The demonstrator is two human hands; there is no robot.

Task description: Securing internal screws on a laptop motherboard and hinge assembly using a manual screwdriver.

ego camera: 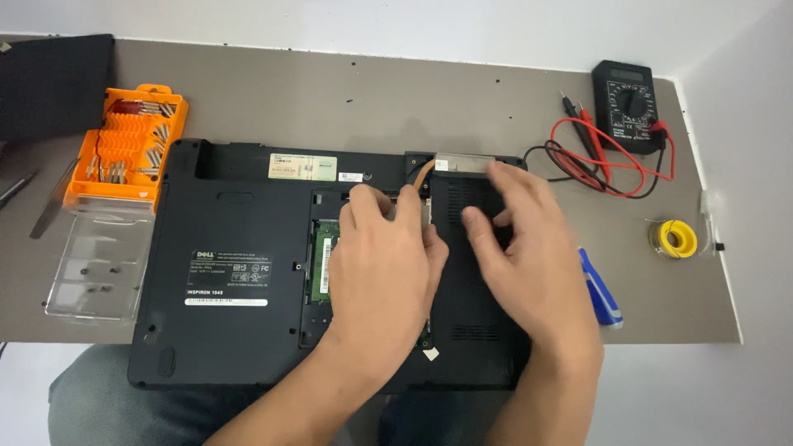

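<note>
Laptop [239, 272], black and turned belly-up, lies under both my hands at the near edge of the grey table [330, 91], hanging slightly over toward my knees. My left hand [384, 264] covers the opened memory bay, fingers curled down along its far edge; only a strip of green circuit board [324, 263] shows just left of my knuckles, and I cannot tell whether those fingers pinch anything. My right hand [529, 248] rests open and fairly flat on the vented cover panel [471, 322], fingers spread toward the metal heatsink piece [464, 163] and the copper-coloured part beside it at the far edge.

Doing this well, I judge, means pressing evenly with flat fingers, never levering against the board, and keeping the chassis from sliding off the table's near edge.

Left of my left hand stands an orange screwdriver bit set [124, 149] with its clear lid [99, 264] folded open toward me; tweezers [49, 206] lie just beyond it, and a black mat [54, 83] farther off. Right of my right hand sit a black multimeter [625, 103] with its red and black test leads [603, 161] tangled close to the laptop's corner, a yellow solder spool [677, 238], and a blue-and-white tube [599, 289] touching my forearm, which could roll if nudged
</note>
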